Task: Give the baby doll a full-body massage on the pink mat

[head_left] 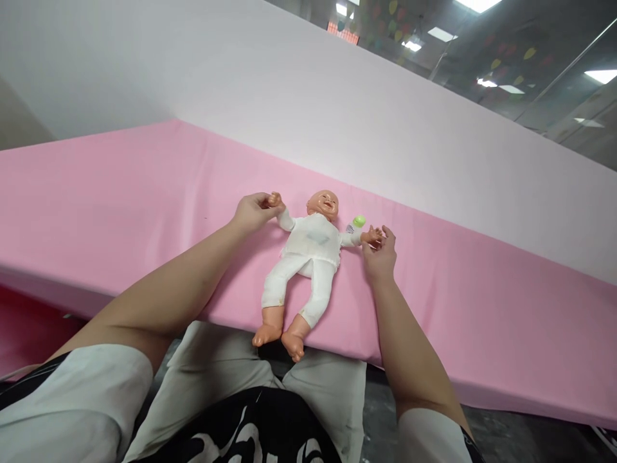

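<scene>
Pink cloth covers the table point(120, 193) in front of you, stretched smooth from the left edge of the view to the right, with a pale wall point(289, 83) rising straight behind it. The near edge of the table runs across your lap, and your light trousers and a black printed shirt show below it.

On the cloth, close to that near edge, a doll point(308, 251) lies on its back with its head toward the wall. It wears a white suit, its arms are spread out to both sides, and its bare feet hang just over the table's edge.

Your left hand point(253, 211) reaches in from the left and its fingers are closed around the doll's small hand on that side, holding the arm stretched out. Your right hand point(380, 252) comes in from the right, and its fingers pinch the doll's other hand in the same way.

Just beside the doll's arm on the right, near your right hand, a small green bit point(358, 221) lies on the cloth, with a little white tag next to it.
</scene>
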A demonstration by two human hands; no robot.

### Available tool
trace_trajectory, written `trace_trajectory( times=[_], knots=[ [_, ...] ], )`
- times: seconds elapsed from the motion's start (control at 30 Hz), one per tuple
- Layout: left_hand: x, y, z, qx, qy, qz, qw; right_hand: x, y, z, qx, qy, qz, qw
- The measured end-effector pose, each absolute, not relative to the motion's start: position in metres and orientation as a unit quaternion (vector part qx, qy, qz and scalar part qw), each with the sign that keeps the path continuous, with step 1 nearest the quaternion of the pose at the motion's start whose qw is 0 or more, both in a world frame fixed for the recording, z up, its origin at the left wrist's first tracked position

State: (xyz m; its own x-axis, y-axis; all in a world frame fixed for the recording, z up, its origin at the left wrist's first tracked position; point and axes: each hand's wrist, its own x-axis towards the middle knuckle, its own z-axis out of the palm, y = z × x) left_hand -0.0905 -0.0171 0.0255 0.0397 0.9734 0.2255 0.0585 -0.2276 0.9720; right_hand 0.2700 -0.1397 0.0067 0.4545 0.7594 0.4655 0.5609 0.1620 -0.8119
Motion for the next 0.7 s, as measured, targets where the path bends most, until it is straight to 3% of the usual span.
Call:
trace_trajectory(
  times=[0.1,0.23,0.33,0.53,0.7],
  knots=[
    [-0.079,-0.035,0.032,0.699,0.365,0.466,0.402,0.244,-0.150,0.011,-0.568,-0.642,0.060,0.512],
    [-0.069,-0.050,0.035,0.859,0.286,0.317,0.282,0.219,-0.155,0.010,-0.481,-0.800,-0.023,0.357],
    [-0.067,-0.052,0.036,0.892,0.263,0.283,0.234,0.214,-0.153,0.010,-0.466,-0.820,-0.059,0.327],
    [-0.070,-0.046,0.030,0.823,0.362,0.356,0.254,0.228,-0.146,0.005,-0.555,-0.732,-0.032,0.394],
    [-0.083,-0.023,0.022,0.687,0.456,0.461,0.328,0.258,-0.139,0.001,-0.589,-0.574,0.090,0.562]
  ],
)
